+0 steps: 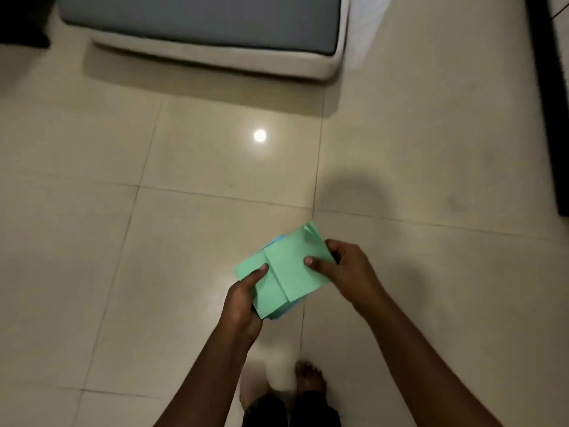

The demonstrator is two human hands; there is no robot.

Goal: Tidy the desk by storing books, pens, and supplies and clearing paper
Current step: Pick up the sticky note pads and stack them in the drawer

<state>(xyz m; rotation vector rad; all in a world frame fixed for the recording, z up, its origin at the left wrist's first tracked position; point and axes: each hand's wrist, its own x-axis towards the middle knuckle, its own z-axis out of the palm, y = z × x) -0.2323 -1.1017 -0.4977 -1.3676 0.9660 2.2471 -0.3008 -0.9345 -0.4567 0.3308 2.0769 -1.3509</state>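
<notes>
**Two hands clamped on a folded green paper (286, 272)**

From my remote seat I see the left hand (243, 306) gripping the paper's near-left side, with the thumb lying flat on top and the fingers curled underneath. The right hand (345, 266) pinches the paper's right edge, thumb pressed on the top face and the other fingers behind it. The paper is held tilted in the air above the tiled floor (92, 241). A crease runs down its middle, and a small flap is bent up at its far corner. A blue sheet (278, 239) peeks out from under the paper at its far-left edge and again along its near edge. Beyond the paper a round lamp reflection (260, 135) shines on the tiles. Farther beyond lies a grey-topped mattress (200, 23) with a pale border. Nearer to me than the paper, a bare foot (309, 377) stands on the floor. Well to the paper's right runs a dark furniture edge (551, 118).
</notes>
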